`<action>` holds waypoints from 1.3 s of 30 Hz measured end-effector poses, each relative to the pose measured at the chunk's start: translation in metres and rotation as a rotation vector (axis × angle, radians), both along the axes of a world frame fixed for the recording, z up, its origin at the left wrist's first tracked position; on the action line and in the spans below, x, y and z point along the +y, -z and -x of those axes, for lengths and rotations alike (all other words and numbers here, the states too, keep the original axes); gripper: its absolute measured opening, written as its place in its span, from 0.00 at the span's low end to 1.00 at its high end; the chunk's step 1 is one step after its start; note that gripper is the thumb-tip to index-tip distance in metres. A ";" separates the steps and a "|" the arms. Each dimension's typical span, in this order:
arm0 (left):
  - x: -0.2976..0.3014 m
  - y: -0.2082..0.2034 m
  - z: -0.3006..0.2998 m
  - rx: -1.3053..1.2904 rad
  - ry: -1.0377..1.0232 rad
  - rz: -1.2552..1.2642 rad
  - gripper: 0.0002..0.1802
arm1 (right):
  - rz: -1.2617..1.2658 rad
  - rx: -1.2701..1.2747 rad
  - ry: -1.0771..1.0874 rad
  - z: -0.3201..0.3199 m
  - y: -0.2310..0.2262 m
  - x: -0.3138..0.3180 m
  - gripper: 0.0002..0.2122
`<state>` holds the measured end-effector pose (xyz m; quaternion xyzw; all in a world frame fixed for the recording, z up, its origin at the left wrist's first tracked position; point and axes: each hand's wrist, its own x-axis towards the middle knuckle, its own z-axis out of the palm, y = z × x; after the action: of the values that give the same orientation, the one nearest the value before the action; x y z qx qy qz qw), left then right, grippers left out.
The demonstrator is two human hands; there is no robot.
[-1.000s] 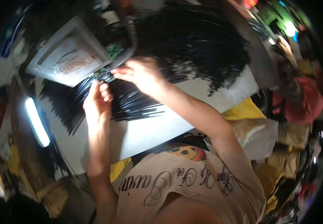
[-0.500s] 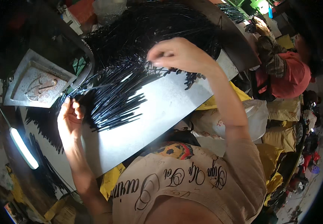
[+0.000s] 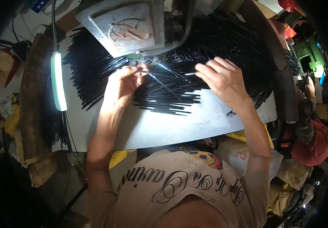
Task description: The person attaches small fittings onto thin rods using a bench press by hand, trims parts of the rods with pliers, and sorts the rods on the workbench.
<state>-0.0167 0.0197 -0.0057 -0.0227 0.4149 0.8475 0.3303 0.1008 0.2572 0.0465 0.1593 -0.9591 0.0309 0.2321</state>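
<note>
left hand (image 3: 121,84): closed, pinching thin black sticks (image 3: 160,78) at fingertips, just below the grey metal machine (image 3: 128,24)
right hand (image 3: 220,78): fingers curled, gripping the other end of the same sticks, right of machine
stick pile (image 3: 224,41): spread over white table (image 3: 164,125), around and below machine
lamp (image 3: 57,81): lit, left of machine

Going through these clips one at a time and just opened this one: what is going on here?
A person sits at a pale table heaped with thin black sticks. The left hand pinches the end of one stick under the head of a grey metal machine. The right hand holds the other end of the sticks, fingers curled over the pile. A lit lamp strip hangs at the left.
</note>
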 end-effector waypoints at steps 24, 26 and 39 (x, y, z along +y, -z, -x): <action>0.000 -0.008 -0.013 0.208 0.011 0.376 0.02 | 0.971 -0.435 -0.165 0.058 0.040 -0.048 0.07; 0.001 -0.008 -0.015 0.232 -0.024 0.403 0.02 | 1.337 -0.724 -0.088 0.065 0.036 -0.052 0.07; -0.002 -0.012 -0.021 0.239 -0.005 0.395 0.07 | 1.576 -0.669 -0.068 0.074 0.039 -0.065 0.10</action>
<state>0.0046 0.0177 0.0065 0.0127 0.6087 0.7473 0.2661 0.0263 0.1923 0.0071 -0.0375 -0.6704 0.7408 -0.0211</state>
